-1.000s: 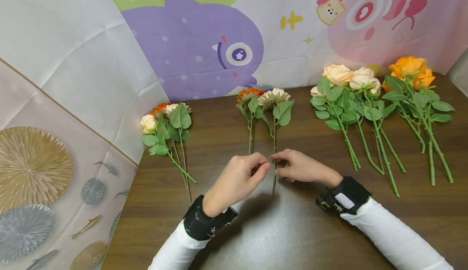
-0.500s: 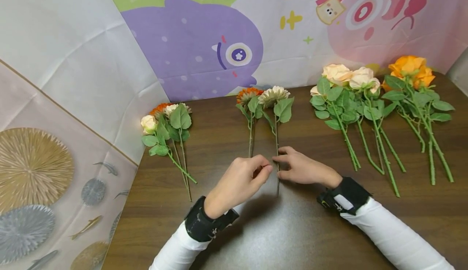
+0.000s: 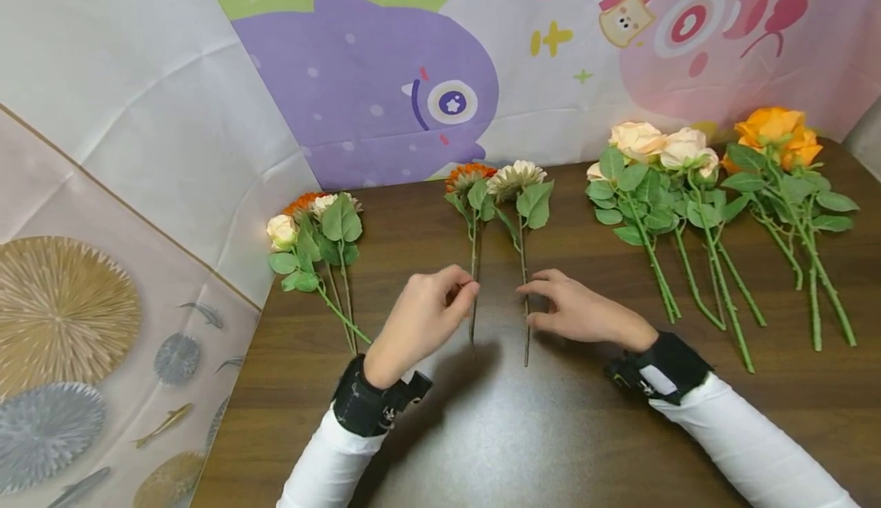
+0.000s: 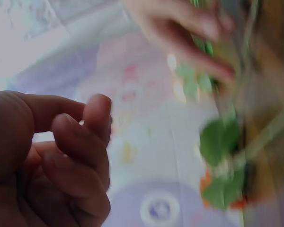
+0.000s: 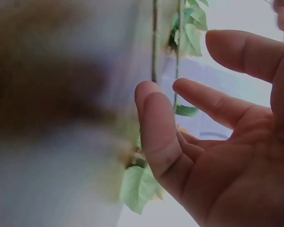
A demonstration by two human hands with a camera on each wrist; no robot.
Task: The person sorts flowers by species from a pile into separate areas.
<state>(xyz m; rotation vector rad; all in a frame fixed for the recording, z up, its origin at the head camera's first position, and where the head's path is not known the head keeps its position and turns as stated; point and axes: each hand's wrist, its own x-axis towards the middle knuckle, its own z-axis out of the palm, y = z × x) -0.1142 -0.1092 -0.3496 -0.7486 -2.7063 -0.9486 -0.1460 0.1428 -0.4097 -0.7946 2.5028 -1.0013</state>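
Note:
My left hand [image 3: 421, 317] hovers over the table beside the bare stem of an orange daisy-like flower [image 3: 468, 176]. In the left wrist view its fingers [image 4: 80, 177] are curled toward the thumb, with nothing seen between them. My right hand [image 3: 583, 310] lies at the stem of a cream daisy-like flower [image 3: 518, 180], its fingers spread and loosely bent. The right wrist view shows thumb and fingers apart, not closed round a stem [image 5: 155, 42]. Both flowers lie side by side, heads toward the back edge, with green leaves below the blooms.
On the left lies a small bunch with a cream rose [image 3: 281, 232] and orange and white blooms. Farther right are peach roses [image 3: 636, 139] and orange roses [image 3: 774, 129] with crossing green stems. A cartoon-printed cloth [image 3: 385, 87] hangs behind the brown table [image 3: 551, 431].
My left hand has moved left and slightly back, from near the cream flower's stem to near the orange one's. My right hand's fingers have loosened beside the cream flower, whose stem shifted slightly right.

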